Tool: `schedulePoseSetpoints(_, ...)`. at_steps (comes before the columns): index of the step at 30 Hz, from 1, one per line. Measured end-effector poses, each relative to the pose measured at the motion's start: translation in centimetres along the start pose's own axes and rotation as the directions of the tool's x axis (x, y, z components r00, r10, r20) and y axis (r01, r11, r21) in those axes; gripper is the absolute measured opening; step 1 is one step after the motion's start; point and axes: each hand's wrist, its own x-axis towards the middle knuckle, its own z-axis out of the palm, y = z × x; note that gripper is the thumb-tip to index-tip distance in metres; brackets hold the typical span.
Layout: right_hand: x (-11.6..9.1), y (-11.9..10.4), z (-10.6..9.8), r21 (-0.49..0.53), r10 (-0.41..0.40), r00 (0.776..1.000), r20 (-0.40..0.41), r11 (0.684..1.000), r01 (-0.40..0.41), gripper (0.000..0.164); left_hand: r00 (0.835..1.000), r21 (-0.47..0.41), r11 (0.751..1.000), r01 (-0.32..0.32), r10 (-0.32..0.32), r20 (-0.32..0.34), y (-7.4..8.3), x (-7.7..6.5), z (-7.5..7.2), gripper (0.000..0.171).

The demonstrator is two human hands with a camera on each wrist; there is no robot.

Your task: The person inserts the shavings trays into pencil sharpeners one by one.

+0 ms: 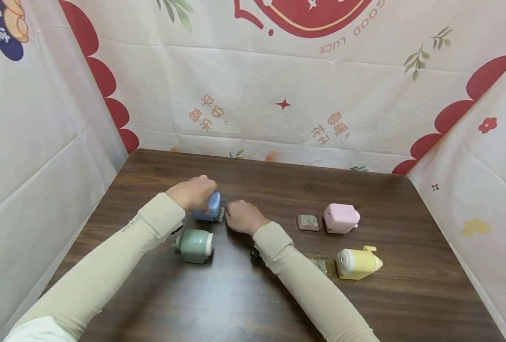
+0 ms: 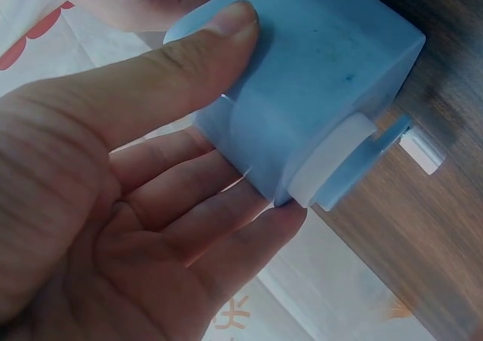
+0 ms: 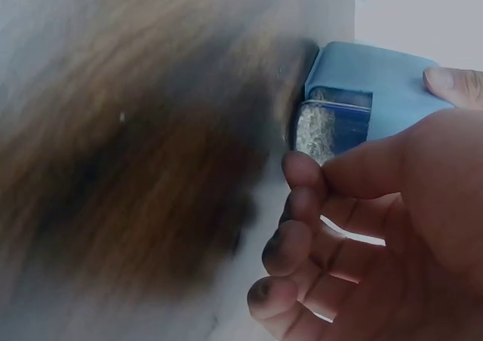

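My left hand [image 1: 195, 191] grips a blue pencil sharpener [image 1: 213, 205] from above, at the left middle of the table. In the left wrist view the thumb lies across the body of the sharpener and the fingers sit against its other side, close to the white ring and the crank handle [image 2: 423, 149]. A clear bluish shavings drawer [image 3: 330, 130], filled with pale shavings, shows at the sharpener's opening. My right hand [image 1: 244, 217] pinches the drawer's edge between thumb and index finger, the other fingers curled below. Part of the drawer is covered by those fingertips.
Close in front of the left wrist lies a green sharpener [image 1: 196, 246]. To the right are a pink sharpener [image 1: 342, 218] with a drawer of shavings [image 1: 308, 222] beside it, and a yellow sharpener [image 1: 359, 264] beside another drawer [image 1: 321, 264], partly behind the right forearm. Printed cloth [image 1: 253, 90] surrounds the table.
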Motion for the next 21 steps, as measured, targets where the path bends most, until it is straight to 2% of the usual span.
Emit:
schedulePoseSetpoints(12, 0.08, -0.69, 0.27, 0.034, -0.008, 1.0, -0.02, 0.999, 0.009, 0.03, 1.0, 0.007, 1.0, -0.009, 0.009, -0.003, 0.01, -0.02, 0.0, 0.034)
schedulePoseSetpoints(21, 0.13, -0.97, 0.59, 0.007, -0.014, 0.998, -0.058, 1.0, 0.014, 0.029, 1.0, 0.018, 1.0, -0.011, 0.011, -0.004, -0.12, -0.15, -0.06, 0.034)
